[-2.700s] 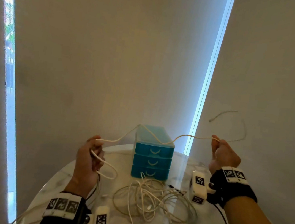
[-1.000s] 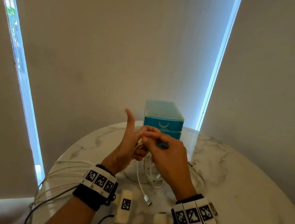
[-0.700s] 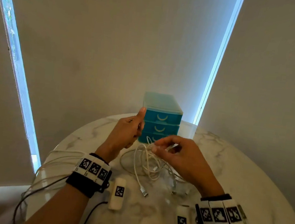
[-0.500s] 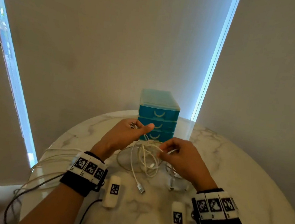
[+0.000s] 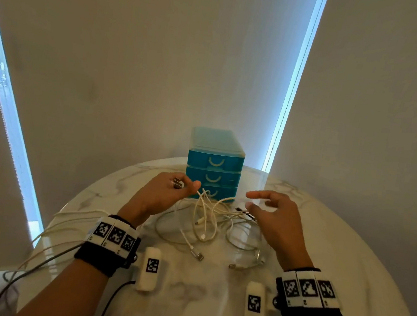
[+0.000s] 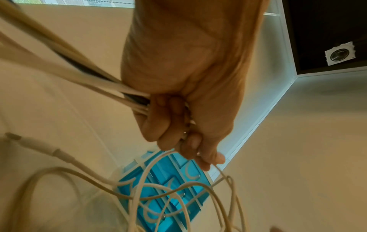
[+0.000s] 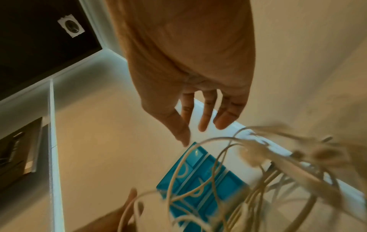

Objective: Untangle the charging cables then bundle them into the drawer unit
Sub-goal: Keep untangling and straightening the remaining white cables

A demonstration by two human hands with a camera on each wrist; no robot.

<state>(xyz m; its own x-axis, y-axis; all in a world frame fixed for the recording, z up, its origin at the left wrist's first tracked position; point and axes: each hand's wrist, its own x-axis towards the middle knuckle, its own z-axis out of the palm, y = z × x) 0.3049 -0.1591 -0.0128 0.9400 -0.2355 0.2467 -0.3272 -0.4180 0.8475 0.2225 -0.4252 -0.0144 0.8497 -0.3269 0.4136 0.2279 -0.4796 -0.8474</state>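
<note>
A tangle of white charging cables (image 5: 207,223) lies on the round marble table (image 5: 344,279), just in front of the blue three-drawer unit (image 5: 214,164), whose drawers are all closed. My left hand (image 5: 168,195) grips a bunch of cable strands (image 6: 111,89) in its curled fingers (image 6: 170,125). Those strands trail left over the table edge (image 5: 62,224). My right hand (image 5: 269,210) hovers over the right side of the tangle with fingers spread and holds nothing. In the right wrist view its fingers (image 7: 204,119) hang straight above blurred cables (image 7: 268,164) and the drawer unit (image 7: 198,180).
The drawer unit stands at the table's far edge against a blind-covered wall. White tagged sensor modules (image 5: 151,269) (image 5: 256,308) hang by my wrists, with black leads running toward me. Loose plug ends (image 5: 198,255) lie near the tangle.
My right hand has let go of the cable it was pinching and has spread open. Both hands have dropped toward the table, and the left still holds its strands.
</note>
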